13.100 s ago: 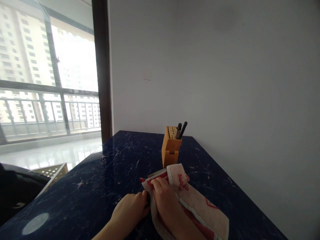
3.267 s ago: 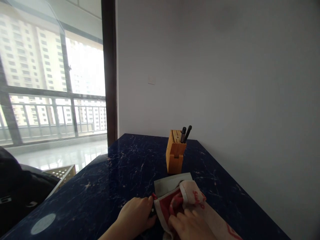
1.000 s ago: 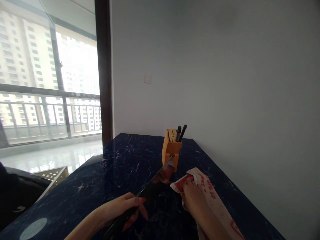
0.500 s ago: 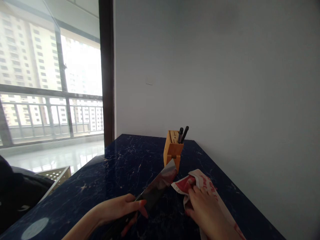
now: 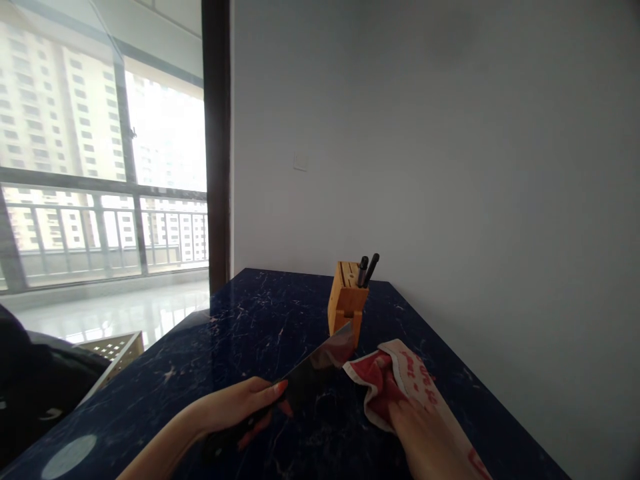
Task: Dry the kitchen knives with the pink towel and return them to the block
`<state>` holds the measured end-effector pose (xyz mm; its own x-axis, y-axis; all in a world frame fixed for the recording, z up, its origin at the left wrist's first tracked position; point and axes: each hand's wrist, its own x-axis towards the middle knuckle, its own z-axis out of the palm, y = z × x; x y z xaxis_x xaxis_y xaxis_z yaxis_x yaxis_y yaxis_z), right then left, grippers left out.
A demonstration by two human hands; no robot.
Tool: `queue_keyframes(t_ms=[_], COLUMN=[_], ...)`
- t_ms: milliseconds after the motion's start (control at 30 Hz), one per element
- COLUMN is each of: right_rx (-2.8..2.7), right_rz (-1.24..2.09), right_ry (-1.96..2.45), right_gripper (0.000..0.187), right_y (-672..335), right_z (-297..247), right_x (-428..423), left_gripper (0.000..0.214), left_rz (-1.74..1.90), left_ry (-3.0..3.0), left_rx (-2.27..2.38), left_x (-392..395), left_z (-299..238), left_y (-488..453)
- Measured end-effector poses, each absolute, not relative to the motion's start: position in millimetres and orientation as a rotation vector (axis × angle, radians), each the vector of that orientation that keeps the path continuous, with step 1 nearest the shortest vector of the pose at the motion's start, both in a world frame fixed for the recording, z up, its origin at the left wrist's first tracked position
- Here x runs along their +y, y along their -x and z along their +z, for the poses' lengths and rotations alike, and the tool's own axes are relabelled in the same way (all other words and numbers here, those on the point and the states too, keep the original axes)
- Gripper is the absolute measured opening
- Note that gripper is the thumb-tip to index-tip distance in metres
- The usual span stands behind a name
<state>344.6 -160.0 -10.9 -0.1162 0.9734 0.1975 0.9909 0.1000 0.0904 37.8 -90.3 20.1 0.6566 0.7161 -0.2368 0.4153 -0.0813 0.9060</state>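
My left hand (image 5: pixel 250 403) is closed around the black handle of a broad kitchen knife (image 5: pixel 320 363). Its blade points away and to the right, with the tip just in front of the wooden knife block (image 5: pixel 345 300). My right hand (image 5: pixel 417 427) grips a red and white towel (image 5: pixel 383 377) with red lettering; the fingers are tucked into its folds and mostly hidden. A small gap separates the towel from the blade.
Two black-handled tools (image 5: pixel 367 270) stand in the block. Everything rests on a dark blue marbled table (image 5: pixel 260 313) against a grey wall. Left of it are a perforated beige box or chair edge (image 5: pixel 117 353) and a dark bundle (image 5: pixel 55 373).
My right hand has slid lower and deeper into the towel's folds, so its fingers no longer show, and more red cloth is visible. The knife is tilted slightly flatter.
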Motion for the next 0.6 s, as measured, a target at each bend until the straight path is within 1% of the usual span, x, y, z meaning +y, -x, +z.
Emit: queue_keyframes(t_ms=[67,167,200,267,333,400,467,600], right_rx=[-2.264,-2.126,-2.085,-2.051,-2.084,-2.143,-2.207,-2.329], right_rz=[-0.346,-0.437,-0.43,-0.322,-0.137,0.003,0.025,-0.036], right_ry=[2.122,2.247,2.281,2.321,2.318,2.267,2.166,1.901], right_gripper=[0.041,0.054,0.054,0.046,0.038,0.035,0.033,0.024], right_y=[-350.6,-362.8,-367.4,-375.4,-380.5,-382.5,-383.0,-382.8], right_z=[-9.6,-7.3,-6.3,-3.6,-0.4,1.3,-0.3,-6.8], right_x=[-164.7,-173.5,-175.8,-178.0,-176.7,-173.1,-170.0,-171.3], left_gripper=[0.066,0.067,0.067,0.067,0.066,0.065,0.064,0.064], left_rz=[0.313,0.321,0.321,0.324,0.325,0.329,0.326,0.337], left_ry=[-1.691,-1.659,-1.649,-1.642,-1.635,-1.635,-1.637,-1.676], left_rx=[0.938,0.97,0.983,1.004,1.018,1.024,1.023,1.0], left_x=[-88.8,-84.5,-82.8,-79.7,-77.3,-75.9,-75.3,-76.2], left_z=[19.2,14.2,12.1,8.3,5.9,4.9,5.3,9.5], left_y=[-37.2,-35.9,-35.3,-33.7,-32.0,-30.4,-29.2,-28.4])
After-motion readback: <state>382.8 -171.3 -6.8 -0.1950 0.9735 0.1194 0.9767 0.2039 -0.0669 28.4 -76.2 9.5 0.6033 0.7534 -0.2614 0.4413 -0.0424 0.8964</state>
